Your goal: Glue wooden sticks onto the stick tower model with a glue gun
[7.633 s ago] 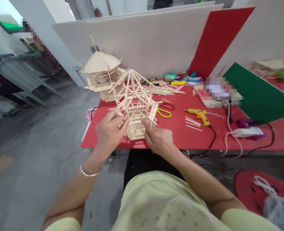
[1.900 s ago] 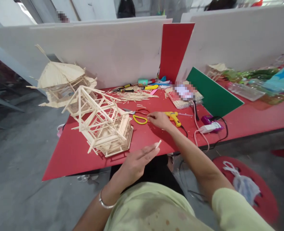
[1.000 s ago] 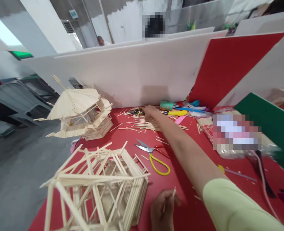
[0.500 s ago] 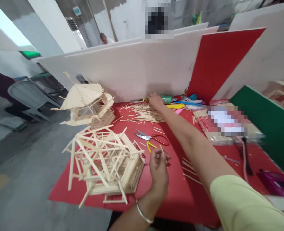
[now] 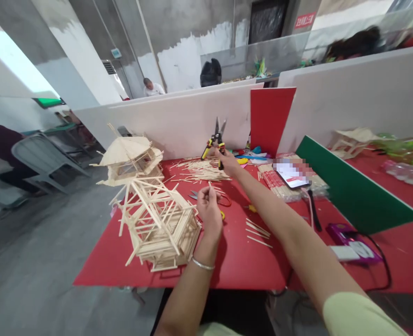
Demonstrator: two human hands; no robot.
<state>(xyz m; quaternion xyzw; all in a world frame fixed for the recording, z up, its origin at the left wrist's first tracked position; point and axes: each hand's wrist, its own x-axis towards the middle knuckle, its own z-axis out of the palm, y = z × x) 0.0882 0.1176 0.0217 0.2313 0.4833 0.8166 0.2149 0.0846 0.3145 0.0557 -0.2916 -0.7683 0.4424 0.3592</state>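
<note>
My right hand point(image 5: 229, 163) reaches over the back of the table, its fingers wrapped round the handles of black-and-yellow snips point(image 5: 218, 134). The blades point up and are spread apart. Nearer to me, my left hand point(image 5: 209, 210) pinches a short thin wooden stick point(image 5: 210, 185) whose tip shows above the fingers. Partly hidden behind that hand lie red-handled scissors point(image 5: 226, 201). Just left of it stands an open stick framework point(image 5: 160, 228), many-sided with slanting roof beams. A pile of thin sticks point(image 5: 199, 170) lies beneath the snips.
A roofed stick model point(image 5: 129, 154) stands at the back left. Several loose sticks point(image 5: 257, 232) lie right of centre. Further right are bagged sticks point(image 5: 269, 186), a phone point(image 5: 292, 173), a green board point(image 5: 350, 191) and a purple device point(image 5: 355, 245). White panels point(image 5: 178, 123) border the back.
My right hand has lifted the snips from among the tools at the back of the table. My left hand still pinches the stick. The camera view has shifted.
</note>
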